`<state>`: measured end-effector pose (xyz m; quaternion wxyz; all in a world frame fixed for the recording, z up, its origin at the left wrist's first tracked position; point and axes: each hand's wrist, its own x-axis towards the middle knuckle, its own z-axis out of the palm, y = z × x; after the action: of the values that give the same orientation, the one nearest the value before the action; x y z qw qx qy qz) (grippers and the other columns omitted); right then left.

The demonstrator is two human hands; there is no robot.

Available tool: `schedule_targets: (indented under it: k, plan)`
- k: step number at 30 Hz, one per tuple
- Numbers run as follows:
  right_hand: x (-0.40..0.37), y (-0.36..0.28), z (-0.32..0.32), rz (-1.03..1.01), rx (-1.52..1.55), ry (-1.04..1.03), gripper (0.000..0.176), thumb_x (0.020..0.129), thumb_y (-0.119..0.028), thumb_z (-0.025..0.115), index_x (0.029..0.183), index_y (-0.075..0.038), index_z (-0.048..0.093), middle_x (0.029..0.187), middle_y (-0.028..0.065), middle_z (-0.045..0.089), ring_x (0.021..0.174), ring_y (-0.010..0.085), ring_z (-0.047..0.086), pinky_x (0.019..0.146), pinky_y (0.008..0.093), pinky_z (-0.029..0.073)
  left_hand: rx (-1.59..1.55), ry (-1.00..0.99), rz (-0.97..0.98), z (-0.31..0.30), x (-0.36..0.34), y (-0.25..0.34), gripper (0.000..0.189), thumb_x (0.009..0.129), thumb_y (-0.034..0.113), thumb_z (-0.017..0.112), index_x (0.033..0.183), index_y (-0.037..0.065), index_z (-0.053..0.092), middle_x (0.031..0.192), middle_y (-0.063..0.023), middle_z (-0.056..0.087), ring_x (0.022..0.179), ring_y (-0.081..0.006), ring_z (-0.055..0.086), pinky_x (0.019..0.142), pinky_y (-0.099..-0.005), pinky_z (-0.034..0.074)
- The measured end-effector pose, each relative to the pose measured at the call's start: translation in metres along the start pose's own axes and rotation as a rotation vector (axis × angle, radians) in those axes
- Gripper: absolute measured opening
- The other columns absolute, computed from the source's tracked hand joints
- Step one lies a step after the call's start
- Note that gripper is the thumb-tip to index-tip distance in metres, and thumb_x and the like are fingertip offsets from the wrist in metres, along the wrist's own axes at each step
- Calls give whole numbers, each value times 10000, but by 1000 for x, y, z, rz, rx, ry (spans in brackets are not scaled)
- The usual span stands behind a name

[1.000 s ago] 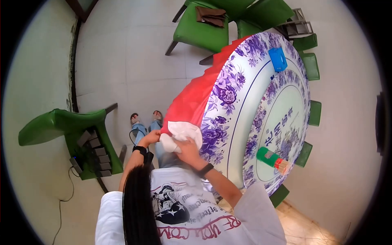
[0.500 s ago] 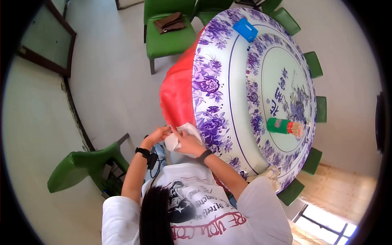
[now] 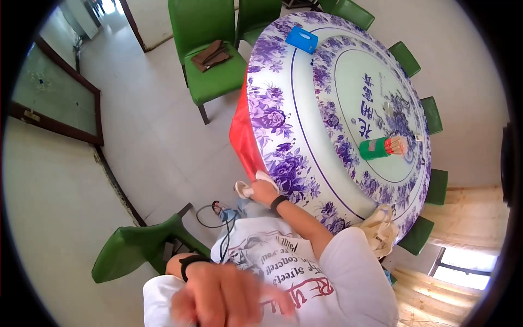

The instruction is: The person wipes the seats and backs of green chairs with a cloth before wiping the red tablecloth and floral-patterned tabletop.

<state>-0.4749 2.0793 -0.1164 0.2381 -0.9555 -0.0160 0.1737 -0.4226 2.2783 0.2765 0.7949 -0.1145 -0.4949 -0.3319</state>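
My right hand (image 3: 265,192) is closed around a crumpled white cloth (image 3: 243,189) at the near left edge of the round table. Part of the cloth shows on both sides of my fingers. Right beside it hangs a red tablecloth (image 3: 246,143), below the table's rim. My left hand (image 3: 226,297) is raised close to the camera, in front of my white T-shirt, and is smeared by motion. Its fingers look apart, and I see nothing in them.
A purple-flowered round table (image 3: 280,155) carries a blue plastic object (image 3: 302,40) and a green container (image 3: 375,148) of wooden sticks. Green chairs surround it; one chair (image 3: 217,73) holds a brown item (image 3: 210,56). Another chair (image 3: 128,253) stands at my left. A cream bag (image 3: 379,231) hangs at the table's right edge.
My left hand has left the white cloth and come up toward the camera. The right hand keeps hold of the cloth by the table edge. The view has shifted.
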Motion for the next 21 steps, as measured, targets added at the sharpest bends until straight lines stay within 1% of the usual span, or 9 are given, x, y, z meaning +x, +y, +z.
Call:
schedule_targets:
  k: [1,3,8,9,11,13,16,19,21]
  plan:
    - [-2,-4,-5,25,9,-9,211,742,-225,619,750,-18,664,773,198,655,757,352,641,696,432,499,-116,-70,-43,10,15,3,370,964,221,436,629,68,468,603,-7,458,516,-178,492,755,-498,458]
    - [-4,-4,-6,-2,9,11,219,742,-232,622,745,-17,663,765,197,655,746,352,641,695,433,499,-325,-74,-79,27,16,3,294,932,281,551,825,25,646,633,-32,542,531,-176,522,1095,-535,190]
    - [-7,-12,-16,9,-24,-47,142,728,-140,627,759,-14,683,773,202,655,783,334,648,733,406,494,-507,173,52,54,17,-11,311,935,270,544,794,7,632,568,-36,493,474,-165,473,1073,-498,244]
    - [-5,-9,-14,-5,-40,-46,182,738,-195,619,766,-27,681,777,197,659,775,338,648,722,415,497,-546,174,69,55,16,-13,313,937,264,542,792,1,631,563,-38,490,470,-163,468,1070,-491,249]
    - [-4,-5,-10,-28,-67,-44,264,756,-305,604,780,-52,676,785,188,666,760,346,649,698,434,503,-569,126,104,55,16,-14,322,946,245,524,779,-10,627,552,-51,481,464,-164,459,1047,-471,278]
    - [-4,-8,-13,1,-71,-57,269,758,-309,600,785,-52,678,794,188,668,765,345,650,702,435,503,-526,106,231,62,16,-27,344,959,233,500,755,-15,623,548,-60,474,460,-166,454,1008,-450,328]
    - [-6,-6,-11,-15,-85,-37,285,752,-322,606,777,-48,681,780,188,668,740,349,652,681,436,510,-278,168,356,75,23,-26,397,984,232,443,719,-8,614,550,-62,460,462,-172,455,877,-391,428]
    - [-7,-4,-7,-25,-88,-41,279,751,-309,607,758,-39,679,764,190,663,730,353,647,672,438,507,0,10,377,67,32,-18,450,1005,227,378,686,3,601,548,-56,440,464,-177,460,727,-321,473]
    - [-8,-6,-9,1,-74,-36,256,758,-277,600,738,-33,677,761,194,656,741,354,640,681,437,496,155,-12,436,54,37,-17,421,1008,203,367,733,8,620,590,-76,481,515,-185,503,684,-309,482]
